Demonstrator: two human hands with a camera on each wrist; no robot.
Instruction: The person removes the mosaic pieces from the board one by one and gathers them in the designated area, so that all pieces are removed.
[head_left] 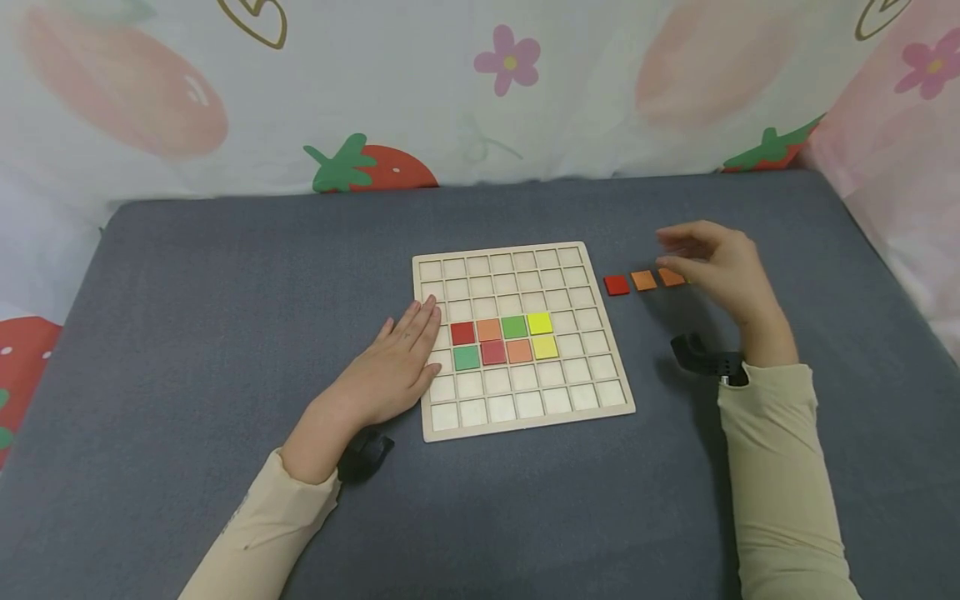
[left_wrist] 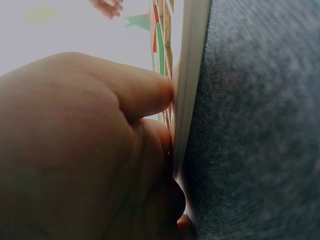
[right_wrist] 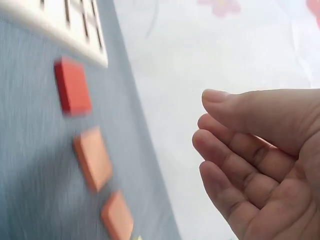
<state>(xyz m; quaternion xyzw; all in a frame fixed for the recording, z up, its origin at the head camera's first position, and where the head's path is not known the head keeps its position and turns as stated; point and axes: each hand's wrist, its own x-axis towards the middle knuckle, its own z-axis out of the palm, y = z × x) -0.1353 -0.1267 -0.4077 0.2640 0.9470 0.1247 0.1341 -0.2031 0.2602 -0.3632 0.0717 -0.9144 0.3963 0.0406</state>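
A square wooden grid board (head_left: pixel 529 427) lies on the table, with two rows of red, orange, green and yellow square tiles near its middle. Straight fingers of my left hand (head_left: pixel 393 367) rest on the board's left edge; the left wrist view shows the thumb (left_wrist: pixel 150 95) right at the rim. To the right of the board, my right hand (head_left: pixel 716 267) is raised above a row of loose tiles: a red tile (head_left: pixel 617 285), an orange tile (head_left: pixel 643 280) and another orange tile (head_left: pixel 671 277). Its loosely bent fingers (right_wrist: pixel 215 175) hold nothing in the right wrist view.
Grey cloth covers the table (head_left: pixel 225 333). A sliver of a yellow tile (right_wrist: pixel 137 238) shows at the end of the loose row. Behind the table's far edge hangs a white curtain (head_left: pixel 585 100) with strawberry and flower prints. Black wrist bands sit at both sleeves.
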